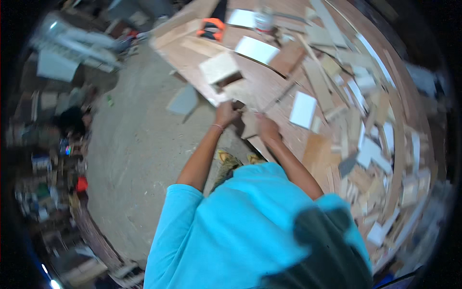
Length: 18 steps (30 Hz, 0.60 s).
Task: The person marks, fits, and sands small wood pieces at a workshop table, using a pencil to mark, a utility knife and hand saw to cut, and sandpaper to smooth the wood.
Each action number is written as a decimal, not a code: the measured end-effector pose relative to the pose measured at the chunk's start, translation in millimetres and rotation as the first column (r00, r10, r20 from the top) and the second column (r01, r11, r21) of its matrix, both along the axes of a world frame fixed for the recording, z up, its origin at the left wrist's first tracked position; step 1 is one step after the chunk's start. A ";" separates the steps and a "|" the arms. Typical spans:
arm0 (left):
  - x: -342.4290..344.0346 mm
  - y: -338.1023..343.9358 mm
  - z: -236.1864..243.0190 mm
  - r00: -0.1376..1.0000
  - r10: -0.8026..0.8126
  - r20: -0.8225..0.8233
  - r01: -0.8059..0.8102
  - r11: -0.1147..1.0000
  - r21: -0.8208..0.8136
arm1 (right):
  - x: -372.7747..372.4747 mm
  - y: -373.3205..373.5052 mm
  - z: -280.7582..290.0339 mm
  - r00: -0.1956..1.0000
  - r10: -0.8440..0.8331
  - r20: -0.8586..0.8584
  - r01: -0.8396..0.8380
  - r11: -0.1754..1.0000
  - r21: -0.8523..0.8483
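My left hand is closed at the near edge of the workbench, its fingers curled beside a pale wooden piece. What it grips is blurred. My right hand is closed too, a short way to the right, with a whitish blur at its fingertips that I cannot make out. From close to those fingertips a thin dark strip slants away over the bench top. Just beyond my left hand stands a pale wooden block, with a dark gap under its near side.
An orange-and-black tool lies at the far end. White rectangular panels and a clear jar are near it. Heaped wood offcuts cover the bench's right side. A grey board rests by the bench, above the concrete floor.
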State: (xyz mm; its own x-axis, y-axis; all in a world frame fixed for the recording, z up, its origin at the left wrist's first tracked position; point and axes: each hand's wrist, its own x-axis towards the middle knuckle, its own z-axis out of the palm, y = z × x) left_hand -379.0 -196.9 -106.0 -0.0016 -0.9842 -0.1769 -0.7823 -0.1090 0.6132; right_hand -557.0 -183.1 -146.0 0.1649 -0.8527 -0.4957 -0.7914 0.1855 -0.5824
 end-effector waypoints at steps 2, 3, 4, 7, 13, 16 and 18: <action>17.1 11.5 -28.4 0.956 0.220 -0.193 -0.238 0.968 -0.075 | -7.7 -4.6 62.7 0.970 -0.212 0.120 0.186 0.963 0.195; 7.3 5.5 -21.5 0.876 0.232 -0.423 -0.262 0.965 -0.012 | -16.6 -10.5 56.5 0.990 -0.133 -0.047 0.134 0.991 0.023; -3.4 7.4 -4.3 0.709 0.287 -0.645 -0.306 0.948 0.086 | -32.9 -11.5 44.4 0.962 -0.124 -0.241 0.094 0.987 -0.132; 14.0 28.0 21.3 0.430 0.357 -0.829 -0.345 0.914 0.215 | -25.4 -14.5 23.5 0.954 -0.099 -0.284 -0.006 0.939 -0.345; 24.8 67.6 51.7 -0.073 0.286 -0.956 -0.306 0.905 0.294 | 8.2 -19.9 37.8 0.918 -0.062 -0.392 -0.144 0.869 -0.474; 26.3 81.9 74.7 -0.167 0.204 -0.965 -0.333 0.909 0.250 | 34.4 -20.4 40.7 0.962 0.099 -0.256 -0.230 0.799 -0.555; 32.7 92.0 75.3 -0.216 0.185 -0.959 -0.350 0.902 0.253 | 60.5 -9.0 42.8 0.901 0.157 -0.404 -0.347 0.820 -0.455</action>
